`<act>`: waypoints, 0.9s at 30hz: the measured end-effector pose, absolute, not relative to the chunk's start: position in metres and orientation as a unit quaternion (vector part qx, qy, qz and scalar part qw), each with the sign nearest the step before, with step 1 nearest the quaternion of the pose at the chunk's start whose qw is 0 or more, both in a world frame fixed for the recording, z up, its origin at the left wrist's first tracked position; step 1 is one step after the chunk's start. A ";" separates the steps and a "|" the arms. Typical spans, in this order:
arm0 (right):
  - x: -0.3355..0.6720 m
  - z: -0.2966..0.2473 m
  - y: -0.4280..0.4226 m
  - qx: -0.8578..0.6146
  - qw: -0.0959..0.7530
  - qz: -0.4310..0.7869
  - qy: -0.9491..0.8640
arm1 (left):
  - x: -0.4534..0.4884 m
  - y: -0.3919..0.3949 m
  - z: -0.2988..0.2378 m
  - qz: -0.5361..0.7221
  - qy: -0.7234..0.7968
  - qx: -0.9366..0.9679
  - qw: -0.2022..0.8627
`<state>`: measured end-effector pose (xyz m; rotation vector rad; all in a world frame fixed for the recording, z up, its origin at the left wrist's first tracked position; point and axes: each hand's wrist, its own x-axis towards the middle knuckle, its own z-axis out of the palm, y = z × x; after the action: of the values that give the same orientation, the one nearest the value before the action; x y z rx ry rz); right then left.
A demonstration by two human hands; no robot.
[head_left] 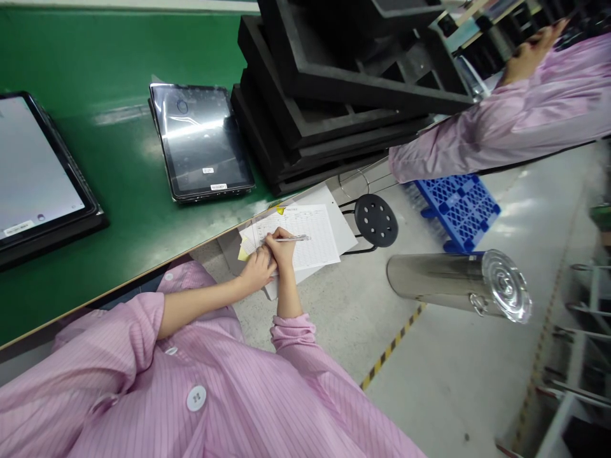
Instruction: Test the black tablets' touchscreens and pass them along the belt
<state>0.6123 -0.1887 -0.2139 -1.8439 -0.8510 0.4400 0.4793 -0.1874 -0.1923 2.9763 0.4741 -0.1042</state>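
My right hand [281, 249] is closed around a silver pen [292, 238], whose tip rests on a printed paper form [310, 238]. The form lies on top of a few white sheets that stick out past the edge of the green table [95, 57]. Just to the left, my left hand [258, 270] has its fingers curled and grips the near edge of the sheets. Yellow sticky notes [243, 253] peek out beside that hand. Both my arms are in pink striped sleeves.
Two tablets [200, 140] [33, 178] lie on the green table beside a stack of black foam trays [334, 83]. A co-worker's pink-sleeved arm [477, 127] reaches in at upper right. On the floor are a black stool [375, 219], a blue pallet [458, 203] and a steel canister [458, 283].
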 end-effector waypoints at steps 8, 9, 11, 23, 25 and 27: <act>0.617 -0.213 -0.190 -0.775 0.514 0.161 -0.330 | 0.479 -0.189 -0.195 -0.028 0.163 0.984 0.067; 0.618 -0.212 -0.190 -0.775 0.514 0.162 -0.331 | 0.479 -0.189 -0.195 -0.029 0.162 0.984 0.065; 0.618 -0.212 -0.190 -0.773 0.511 0.168 -0.335 | 0.479 -0.189 -0.195 -0.032 0.159 0.985 0.065; 0.619 -0.216 -0.190 -0.774 0.504 0.171 -0.342 | 0.480 -0.189 -0.194 -0.028 0.159 0.984 0.070; 0.619 -0.216 -0.190 -0.773 0.504 0.174 -0.345 | 0.480 -0.189 -0.193 -0.027 0.159 0.984 0.073; 0.620 -0.217 -0.190 -0.771 0.504 0.177 -0.347 | 0.479 -0.189 -0.193 -0.030 0.160 0.984 0.068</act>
<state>0.6196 -0.1901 -0.2165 -1.8608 -0.8368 0.4285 0.4794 -0.1893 -0.1928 2.9658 0.4812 -0.0894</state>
